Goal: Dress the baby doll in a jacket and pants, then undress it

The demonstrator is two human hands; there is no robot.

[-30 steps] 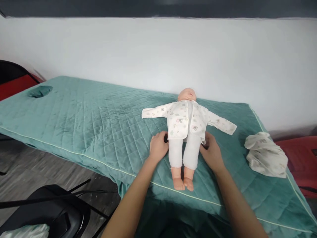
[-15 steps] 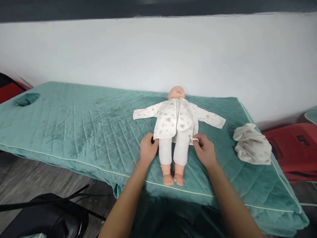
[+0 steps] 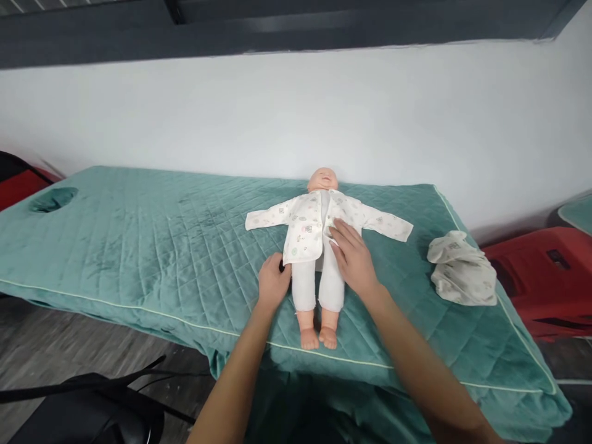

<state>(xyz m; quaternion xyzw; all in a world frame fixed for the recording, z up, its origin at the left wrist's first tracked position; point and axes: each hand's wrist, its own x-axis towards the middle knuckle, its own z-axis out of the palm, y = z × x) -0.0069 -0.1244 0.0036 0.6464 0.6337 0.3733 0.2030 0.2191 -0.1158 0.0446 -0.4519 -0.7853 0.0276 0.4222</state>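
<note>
A baby doll [image 3: 304,287] lies on its back with its head toward the wall and its bare feet toward me. It wears a white printed baby jacket [image 3: 303,234], unfastened down the front, with both sleeves spread out sideways. My left hand [image 3: 274,280] pinches the jacket's bottom corner beside the doll's hip. My right hand [image 3: 354,259] lies over the other front panel, fingers stretched out across the belly and upper leg. Part of that panel is hidden under the hand. White cloth covers the doll's legs down to the ankles.
The doll rests on a bed with a green quilted cover [image 3: 185,246] and a face hole at the far left. A crumpled white printed cloth [image 3: 462,271] lies at the right. A red chair [image 3: 541,277] stands beyond the right edge, a black seat [image 3: 92,413] at lower left.
My right hand has left the jacket's lower corner and moved up and inward onto the front panel, its fingers now spread flat. My left hand keeps its pinch on the hem. The view has tilted slightly upward.
</note>
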